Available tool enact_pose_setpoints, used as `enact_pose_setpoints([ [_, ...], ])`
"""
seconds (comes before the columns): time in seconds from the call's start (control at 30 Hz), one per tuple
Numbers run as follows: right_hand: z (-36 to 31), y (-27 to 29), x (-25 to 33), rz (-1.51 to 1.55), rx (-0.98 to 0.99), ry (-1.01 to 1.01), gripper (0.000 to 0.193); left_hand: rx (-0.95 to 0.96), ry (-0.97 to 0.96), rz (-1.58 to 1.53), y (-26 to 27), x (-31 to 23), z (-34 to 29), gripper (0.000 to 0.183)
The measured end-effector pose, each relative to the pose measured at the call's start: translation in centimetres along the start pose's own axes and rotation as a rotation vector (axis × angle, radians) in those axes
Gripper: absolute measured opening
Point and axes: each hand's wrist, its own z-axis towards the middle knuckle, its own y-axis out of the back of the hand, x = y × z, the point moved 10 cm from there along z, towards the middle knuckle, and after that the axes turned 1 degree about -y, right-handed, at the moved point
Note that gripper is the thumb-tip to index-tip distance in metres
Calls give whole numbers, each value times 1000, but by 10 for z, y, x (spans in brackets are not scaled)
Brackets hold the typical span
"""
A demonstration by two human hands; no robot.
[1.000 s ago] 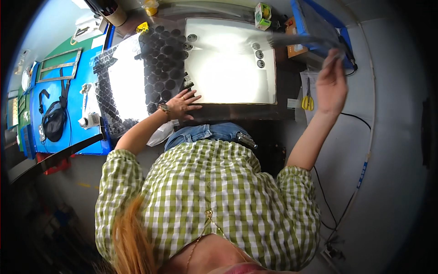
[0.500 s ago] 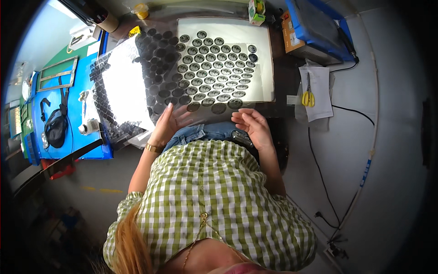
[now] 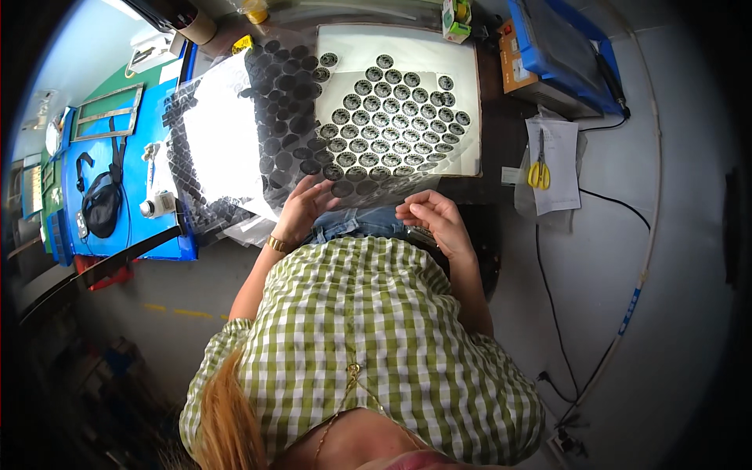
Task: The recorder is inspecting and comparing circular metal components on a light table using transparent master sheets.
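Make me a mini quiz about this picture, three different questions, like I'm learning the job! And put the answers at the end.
1. True or false: the scissors have yellow handles.
2. Pick one: which shapes show on the clear sheet over the bright panel?
A) stars
B) dark discs
C) triangles
3. Fill in: of the person's two hands, the ____ hand is nearer the scissors.

Key:
1. True.
2. B.
3. Right: the right hand is nearer.
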Motion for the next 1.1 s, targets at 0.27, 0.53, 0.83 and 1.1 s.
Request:
enact_pose_setpoints([
  [0.27,0,4,-1,-14,-5,7,14,71,-50,52,-8,-12,5,42],
  [0.53,2,22,-10,-37,-62,-83,17,69,-107,80,-22,-30,1,39],
  [0.83,0,39,-15,-10,-146,-94,21,122,-149,96,-42,-39,7,40],
  [1.1,-1,40,-11,-13,-155,-79,20,122,-152,81,-41,-35,10,39],
])
